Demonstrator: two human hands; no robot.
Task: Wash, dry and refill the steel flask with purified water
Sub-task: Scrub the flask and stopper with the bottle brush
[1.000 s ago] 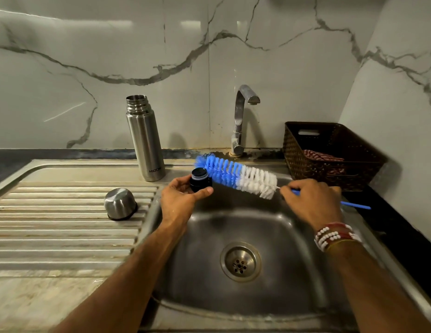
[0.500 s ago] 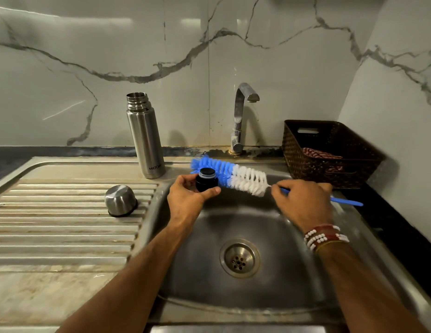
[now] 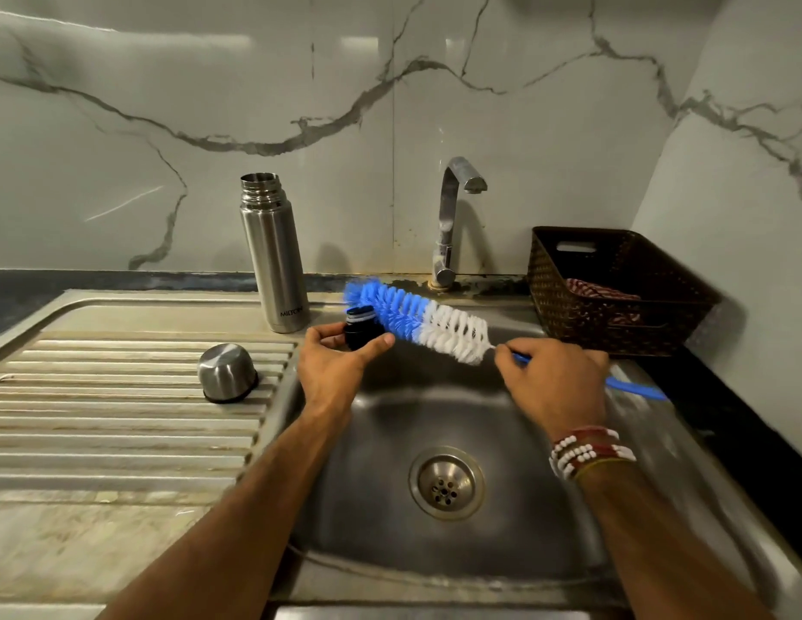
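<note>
The left hand [image 3: 332, 369], in the middle of the frame, pinches the black stopper [image 3: 362, 336] between thumb and fingers. The right hand [image 3: 556, 382] grips the blue handle of the bottle brush [image 3: 417, 322] over the sink [image 3: 502, 543]. Compared with half a second ago, the stopper now sits a little nearer the brush's blue tip. The steel flask [image 3: 271, 252] stays upright and open, left of centre, and its cap [image 3: 227, 373] stays upside down on the drainboard [image 3: 99, 422].
</note>
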